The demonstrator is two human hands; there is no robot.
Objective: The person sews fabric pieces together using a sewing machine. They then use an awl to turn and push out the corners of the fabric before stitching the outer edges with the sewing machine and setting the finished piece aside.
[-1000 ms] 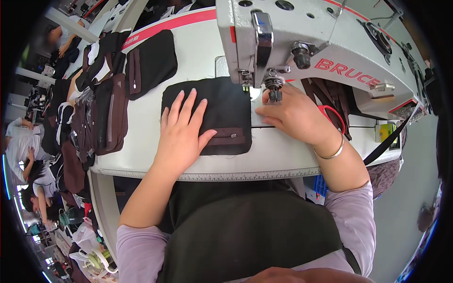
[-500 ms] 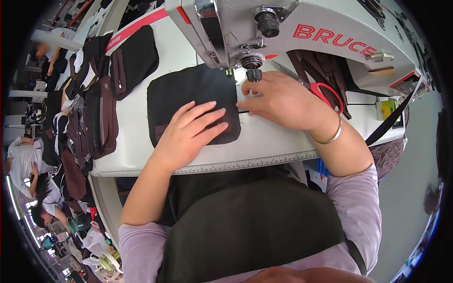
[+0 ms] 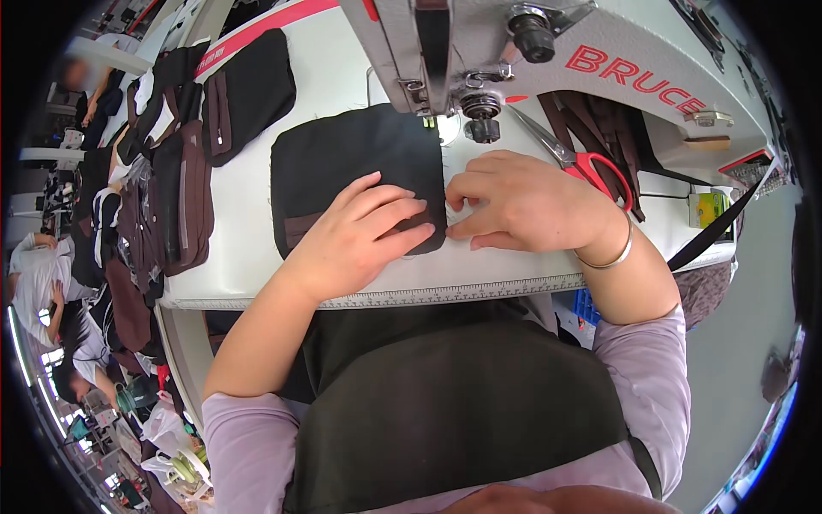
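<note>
A black fabric panel [image 3: 342,154] with rounded corners and a brown strip [image 3: 300,224] near its lower edge lies flat on the white machine bed. Its upper right edge sits beside the presser foot of the sewing machine [image 3: 479,107]. My left hand [image 3: 360,227] rests on the lower right part of the panel, fingers spread and partly covering the strip. Beside the panel's right edge is my right hand [image 3: 522,206], its fingers bent and apart, with the fingertips at the edge. Red-handled scissors [image 3: 591,163] lie just beyond my right hand.
Another black panel with a brown zipper strip [image 3: 248,94] lies at the upper left. Piled brown and black pieces [image 3: 184,197] hang over the table's left side. Brown strips [image 3: 591,120] lie under the machine arm. A ruler tape [image 3: 462,294] runs along the front edge. Co-workers appear far left.
My right hand has moved down along the panel's right edge, and its fingers have curled more. My left hand stays on the panel. The whole view has shifted slightly.
</note>
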